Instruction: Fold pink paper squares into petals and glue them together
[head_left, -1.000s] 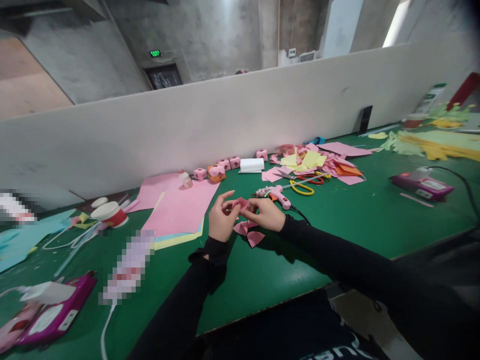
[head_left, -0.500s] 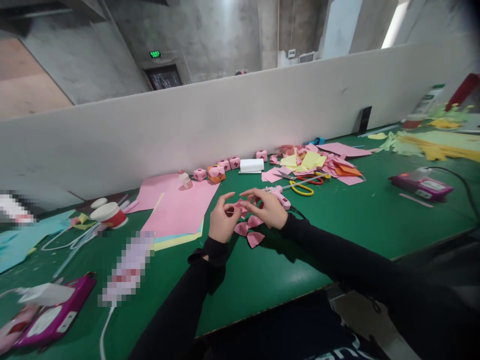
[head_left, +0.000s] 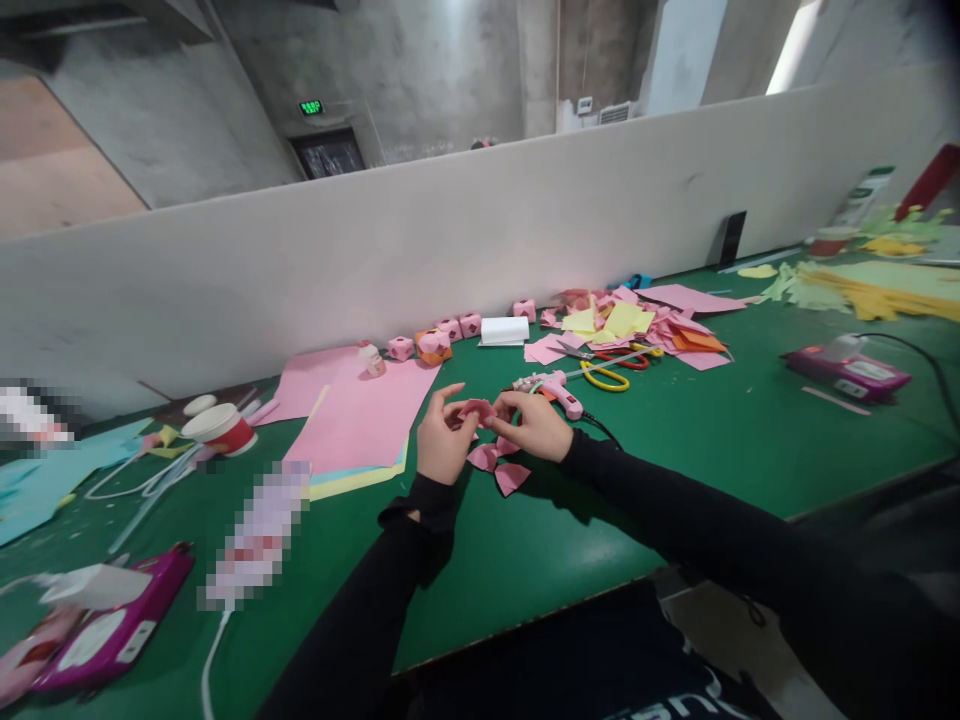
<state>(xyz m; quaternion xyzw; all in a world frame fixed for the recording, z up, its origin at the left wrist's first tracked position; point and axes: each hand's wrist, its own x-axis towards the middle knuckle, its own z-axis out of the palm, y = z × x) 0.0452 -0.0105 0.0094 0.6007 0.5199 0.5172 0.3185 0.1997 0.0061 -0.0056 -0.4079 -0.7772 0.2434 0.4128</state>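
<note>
A small piece of folded pink paper (head_left: 475, 409) is pinched between both my hands above the green table. My left hand (head_left: 441, 440) holds its left side, thumb and fingers closed on it. From the right, my right hand (head_left: 534, 424) grips the same paper with thumb and fingertips. Just below the hands, pink paper petals (head_left: 512, 478) lie on the table, partly hidden by my right hand. Behind my right hand rests a pink glue gun (head_left: 559, 391) with a dark cord.
Stacked pink sheets (head_left: 367, 420) lie left, near a small bottle (head_left: 370, 360). Pink paper cubes (head_left: 400, 348) line the white partition (head_left: 420, 250). Scissors (head_left: 604, 377) sit before a heap of paper scraps (head_left: 622, 322). A paper cup (head_left: 221, 430) and purple power strips (head_left: 847, 374) stand farther out.
My right fingers have drawn closer together and slightly lower on the pink paper, uncovering more of the glue gun. My left hand stays nearly in place.
</note>
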